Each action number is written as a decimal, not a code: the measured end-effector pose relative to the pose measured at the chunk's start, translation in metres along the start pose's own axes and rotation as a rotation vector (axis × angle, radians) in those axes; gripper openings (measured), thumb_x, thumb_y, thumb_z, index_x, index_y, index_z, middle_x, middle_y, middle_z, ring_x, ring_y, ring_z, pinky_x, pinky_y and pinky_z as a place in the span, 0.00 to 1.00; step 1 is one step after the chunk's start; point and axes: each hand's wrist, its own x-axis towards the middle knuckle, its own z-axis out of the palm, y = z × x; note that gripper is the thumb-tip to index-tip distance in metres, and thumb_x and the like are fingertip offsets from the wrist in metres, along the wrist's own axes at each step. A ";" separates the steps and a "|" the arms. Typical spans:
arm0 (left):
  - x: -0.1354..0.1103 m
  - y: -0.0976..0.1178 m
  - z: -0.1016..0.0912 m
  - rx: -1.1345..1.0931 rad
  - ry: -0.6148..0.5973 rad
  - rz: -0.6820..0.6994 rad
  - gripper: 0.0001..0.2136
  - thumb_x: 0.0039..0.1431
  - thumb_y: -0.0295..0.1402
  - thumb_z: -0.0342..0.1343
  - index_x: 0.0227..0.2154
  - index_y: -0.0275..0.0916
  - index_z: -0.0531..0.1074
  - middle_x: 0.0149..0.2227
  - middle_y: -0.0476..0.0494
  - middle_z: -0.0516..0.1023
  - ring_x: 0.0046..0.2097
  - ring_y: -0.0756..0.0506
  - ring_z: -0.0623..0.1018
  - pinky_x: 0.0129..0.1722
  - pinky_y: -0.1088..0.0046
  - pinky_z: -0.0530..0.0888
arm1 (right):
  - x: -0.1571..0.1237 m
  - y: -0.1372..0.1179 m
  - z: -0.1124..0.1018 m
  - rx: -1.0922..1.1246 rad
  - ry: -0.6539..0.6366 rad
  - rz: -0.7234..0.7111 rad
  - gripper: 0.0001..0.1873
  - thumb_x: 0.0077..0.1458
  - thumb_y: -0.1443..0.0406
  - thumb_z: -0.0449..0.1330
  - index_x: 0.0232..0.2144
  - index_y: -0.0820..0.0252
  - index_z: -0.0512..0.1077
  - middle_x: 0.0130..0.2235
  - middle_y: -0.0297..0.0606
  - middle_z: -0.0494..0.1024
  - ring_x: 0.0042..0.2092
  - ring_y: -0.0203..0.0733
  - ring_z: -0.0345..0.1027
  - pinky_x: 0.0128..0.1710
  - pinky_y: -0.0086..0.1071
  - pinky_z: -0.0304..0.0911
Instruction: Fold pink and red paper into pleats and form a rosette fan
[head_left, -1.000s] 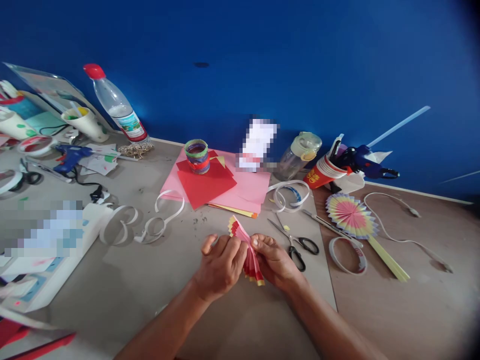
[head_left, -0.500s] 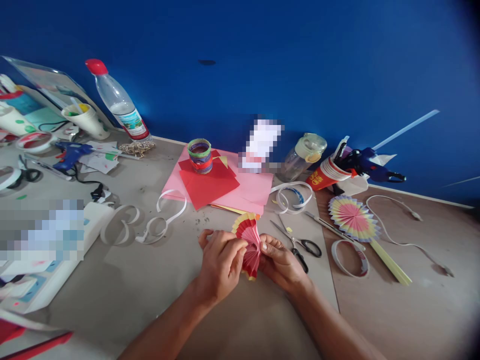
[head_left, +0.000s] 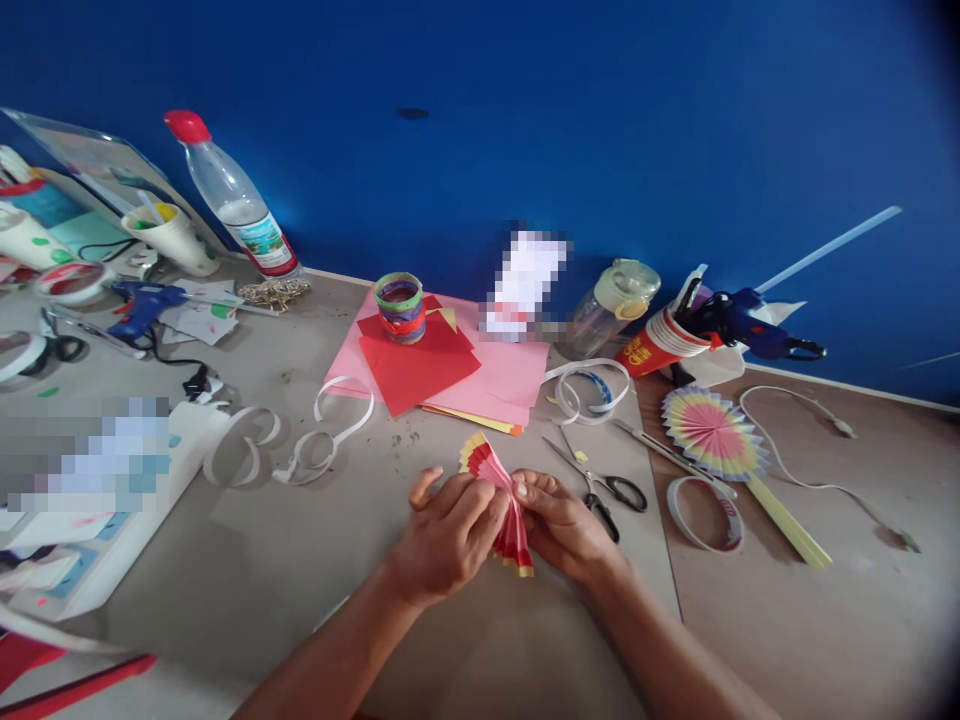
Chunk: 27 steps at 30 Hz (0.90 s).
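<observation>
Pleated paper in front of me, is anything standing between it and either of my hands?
Nothing visible: the left hand and right hand both hold the pleated paper directly. The nearby scissors lie beyond the right hand, not between it and the paper.

A: Folded paper, lower centre: colours?
B: Banded. Pink inner, red next, yellow edge.
A: Round fan, right side?
B: Concentric: pink core, yellow ring, pale lavender tips. Handle pale yellow.
A: Mid-frame?
B: Red sheets, pink sheet; all plain.
A: Top, bottom?
B: Wall dark blue. Bench grey, brownish lower right.
</observation>
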 end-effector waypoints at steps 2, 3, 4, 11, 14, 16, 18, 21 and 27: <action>-0.001 0.000 0.001 -0.003 -0.030 -0.020 0.09 0.59 0.24 0.50 0.38 0.41 0.72 0.31 0.50 0.76 0.35 0.51 0.75 0.54 0.65 0.53 | 0.000 0.000 -0.001 0.003 -0.006 -0.003 0.11 0.43 0.64 0.70 0.22 0.64 0.72 0.18 0.30 0.70 0.20 0.29 0.61 0.22 0.24 0.62; -0.001 0.000 0.002 -0.008 -0.044 -0.035 0.09 0.58 0.23 0.51 0.37 0.41 0.72 0.30 0.50 0.76 0.34 0.50 0.75 0.53 0.65 0.54 | 0.000 0.000 -0.001 0.004 -0.007 -0.007 0.11 0.43 0.64 0.70 0.22 0.64 0.73 0.18 0.29 0.70 0.19 0.29 0.61 0.22 0.24 0.62; -0.001 0.001 0.003 -0.014 -0.060 -0.046 0.09 0.58 0.23 0.51 0.37 0.41 0.71 0.30 0.50 0.76 0.34 0.50 0.74 0.53 0.65 0.54 | 0.000 0.000 -0.001 0.004 -0.007 -0.010 0.10 0.43 0.64 0.70 0.22 0.64 0.73 0.18 0.30 0.71 0.19 0.29 0.61 0.22 0.24 0.62; 0.000 0.004 0.005 0.048 -0.091 -0.015 0.06 0.57 0.23 0.50 0.31 0.40 0.70 0.27 0.49 0.73 0.31 0.48 0.72 0.47 0.64 0.57 | -0.001 -0.002 -0.002 -0.020 -0.034 0.001 0.12 0.41 0.63 0.71 0.22 0.64 0.73 0.18 0.32 0.73 0.18 0.31 0.65 0.21 0.25 0.64; 0.002 0.005 0.004 0.084 -0.069 -0.017 0.06 0.57 0.23 0.50 0.29 0.39 0.69 0.26 0.49 0.72 0.30 0.48 0.71 0.44 0.64 0.58 | -0.001 -0.002 -0.001 -0.046 -0.052 0.010 0.12 0.43 0.62 0.70 0.23 0.64 0.72 0.18 0.32 0.73 0.18 0.32 0.66 0.21 0.26 0.65; 0.003 0.006 0.004 0.091 -0.060 -0.019 0.06 0.56 0.23 0.50 0.29 0.39 0.69 0.25 0.49 0.72 0.30 0.48 0.71 0.44 0.64 0.58 | -0.002 -0.002 0.000 -0.072 -0.044 0.006 0.12 0.44 0.61 0.69 0.24 0.63 0.71 0.19 0.32 0.73 0.18 0.33 0.65 0.20 0.27 0.65; 0.004 0.005 0.003 0.101 -0.057 -0.023 0.06 0.55 0.23 0.51 0.29 0.39 0.69 0.25 0.49 0.71 0.30 0.48 0.71 0.44 0.64 0.58 | -0.002 -0.002 0.001 -0.104 -0.028 0.003 0.12 0.45 0.61 0.68 0.24 0.63 0.71 0.19 0.32 0.73 0.18 0.33 0.65 0.20 0.28 0.65; 0.006 0.003 0.001 0.124 -0.036 -0.039 0.05 0.54 0.22 0.52 0.29 0.39 0.68 0.25 0.49 0.72 0.29 0.48 0.70 0.43 0.65 0.59 | -0.002 -0.003 0.002 -0.123 0.021 -0.037 0.12 0.45 0.61 0.68 0.24 0.63 0.71 0.19 0.31 0.72 0.19 0.31 0.64 0.21 0.25 0.63; 0.010 0.000 0.001 -0.016 0.020 -0.184 0.07 0.52 0.20 0.51 0.27 0.39 0.68 0.27 0.48 0.73 0.31 0.47 0.71 0.45 0.63 0.60 | -0.005 -0.011 -0.001 -0.123 0.048 -0.085 0.11 0.45 0.61 0.68 0.24 0.63 0.72 0.23 0.33 0.75 0.23 0.31 0.67 0.26 0.25 0.64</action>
